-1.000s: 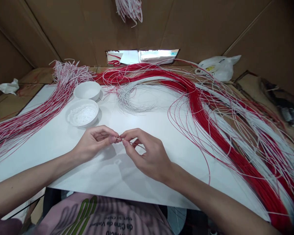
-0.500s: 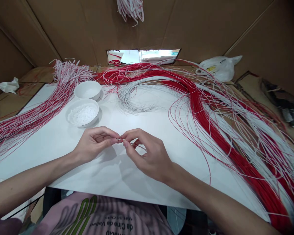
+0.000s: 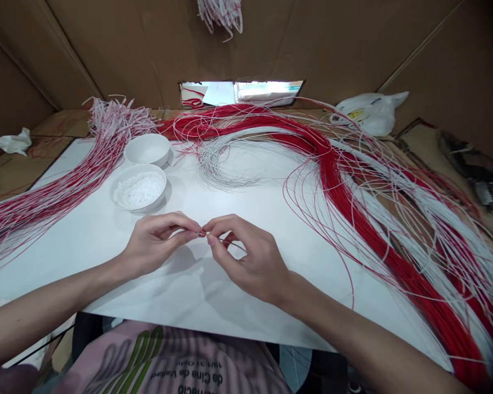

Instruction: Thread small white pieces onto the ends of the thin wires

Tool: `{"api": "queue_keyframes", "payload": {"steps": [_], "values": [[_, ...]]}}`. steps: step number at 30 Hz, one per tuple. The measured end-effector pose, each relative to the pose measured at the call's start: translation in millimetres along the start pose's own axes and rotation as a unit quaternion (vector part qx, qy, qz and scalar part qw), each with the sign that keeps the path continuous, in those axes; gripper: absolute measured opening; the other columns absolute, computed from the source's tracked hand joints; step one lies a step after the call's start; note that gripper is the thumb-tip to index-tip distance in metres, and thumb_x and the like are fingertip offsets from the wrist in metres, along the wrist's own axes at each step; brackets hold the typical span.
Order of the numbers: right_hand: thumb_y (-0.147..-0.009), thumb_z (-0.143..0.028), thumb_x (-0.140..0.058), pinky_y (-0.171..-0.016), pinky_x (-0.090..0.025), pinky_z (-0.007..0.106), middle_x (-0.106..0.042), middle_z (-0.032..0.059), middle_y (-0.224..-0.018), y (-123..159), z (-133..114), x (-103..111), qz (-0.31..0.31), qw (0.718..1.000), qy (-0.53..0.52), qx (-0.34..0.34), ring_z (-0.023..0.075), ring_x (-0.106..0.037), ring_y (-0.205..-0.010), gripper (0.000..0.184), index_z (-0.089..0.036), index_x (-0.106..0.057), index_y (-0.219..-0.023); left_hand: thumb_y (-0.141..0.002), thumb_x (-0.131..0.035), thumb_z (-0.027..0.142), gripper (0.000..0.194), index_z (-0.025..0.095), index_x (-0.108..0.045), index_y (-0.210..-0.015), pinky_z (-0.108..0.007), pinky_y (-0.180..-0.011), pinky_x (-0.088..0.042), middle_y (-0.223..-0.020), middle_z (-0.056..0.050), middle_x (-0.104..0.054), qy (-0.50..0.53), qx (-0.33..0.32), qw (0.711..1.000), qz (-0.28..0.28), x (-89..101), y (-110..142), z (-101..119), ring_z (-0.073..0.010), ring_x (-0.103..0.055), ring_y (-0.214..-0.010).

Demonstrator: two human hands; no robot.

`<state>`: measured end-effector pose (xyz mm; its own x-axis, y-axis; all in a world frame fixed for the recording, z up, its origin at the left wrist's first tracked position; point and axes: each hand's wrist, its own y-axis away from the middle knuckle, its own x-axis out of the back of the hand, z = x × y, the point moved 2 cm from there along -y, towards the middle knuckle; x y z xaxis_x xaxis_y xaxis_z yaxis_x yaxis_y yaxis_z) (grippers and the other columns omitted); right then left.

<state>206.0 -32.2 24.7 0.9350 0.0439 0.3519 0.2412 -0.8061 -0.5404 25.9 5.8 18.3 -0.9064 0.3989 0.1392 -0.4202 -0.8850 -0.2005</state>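
Observation:
My left hand (image 3: 158,242) and my right hand (image 3: 250,258) meet above the middle of a white tabletop (image 3: 189,290), their fingertips almost touching. Both pinch a thin pale wire (image 3: 225,243), which runs from between the fingertips toward my right palm. A tiny metallic-looking tip shows where the hands meet, too small to identify. A white bowl of small white granules (image 3: 138,189) stands beyond my left hand, out of reach of my fingertips. An apparently empty white bowl (image 3: 147,150) stands behind it.
A long red-and-white wire bundle (image 3: 53,205) sweeps off the left side. A thicker one (image 3: 365,230) curves across the right. A loose white wire coil (image 3: 225,167) lies at the far middle. Cardboard walls surround the table, with a white plastic bag (image 3: 367,114) at back right.
My hands stay in nearly the same pinch on the thin wire, with only slight finger movement. The whole view has shifted very slightly.

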Motion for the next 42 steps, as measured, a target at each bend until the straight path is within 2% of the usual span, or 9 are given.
{"api": "queue_keyframes", "payload": {"steps": [10, 36, 39, 42], "values": [[-0.092, -0.008, -0.05, -0.059, -0.055, 0.023, -0.066, 0.0064, -0.089, 0.2, 0.3, -0.2, -0.01, 0.998, 0.037, 0.044, 0.0119, -0.062, -0.078, 0.01, -0.016, -0.057, -0.093, -0.083, -0.067, 0.01, 0.014, 0.021, -0.071, -0.091, -0.027, -0.069, -0.056, -0.084, -0.003, -0.073, -0.088, -0.101, 0.991, -0.019, 2.2, 1.7, -1.5, -0.0152, -0.068, -0.079], [-0.089, -0.003, -0.052, -0.06, -0.055, 0.02, -0.065, 0.0063, -0.092, 0.6, 1.7, 0.0, -0.027, 0.994, 0.057, 0.088, 0.0118, -0.063, -0.081, 0.013, -0.016, -0.056, -0.093, -0.085, -0.065, 0.008, 0.019, 0.021, -0.067, -0.098, -0.027, -0.07, -0.054, -0.087, -0.002, -0.071, -0.154, -0.15, 0.976, -0.041, 1.8, 6.0, -3.0, -0.0146, -0.067, -0.079], [-0.092, -0.006, -0.051, -0.064, -0.056, 0.022, -0.065, 0.0063, -0.093, 0.7, 3.5, 0.0, -0.025, 0.993, 0.064, 0.091, 0.013, -0.063, -0.084, 0.012, -0.016, -0.057, -0.095, -0.085, -0.066, 0.01, 0.016, 0.02, -0.067, -0.097, -0.028, -0.07, -0.055, -0.086, -0.003, -0.071, -0.161, -0.158, 0.974, -0.031, 1.0, 5.1, -1.1, -0.0151, -0.067, -0.079], [-0.094, -0.01, -0.052, -0.071, -0.057, 0.025, -0.065, 0.0057, -0.094, 0.5, 7.0, 1.2, -0.015, 0.992, 0.083, 0.089, 0.0133, -0.064, -0.085, 0.011, -0.017, -0.06, -0.095, -0.084, -0.068, 0.016, 0.007, 0.02, -0.068, -0.09, -0.028, -0.069, -0.054, -0.082, -0.002, -0.072, -0.18, -0.135, 0.974, -0.007, 1.2, 3.3, 0.4, -0.0151, -0.067, -0.075]]}}
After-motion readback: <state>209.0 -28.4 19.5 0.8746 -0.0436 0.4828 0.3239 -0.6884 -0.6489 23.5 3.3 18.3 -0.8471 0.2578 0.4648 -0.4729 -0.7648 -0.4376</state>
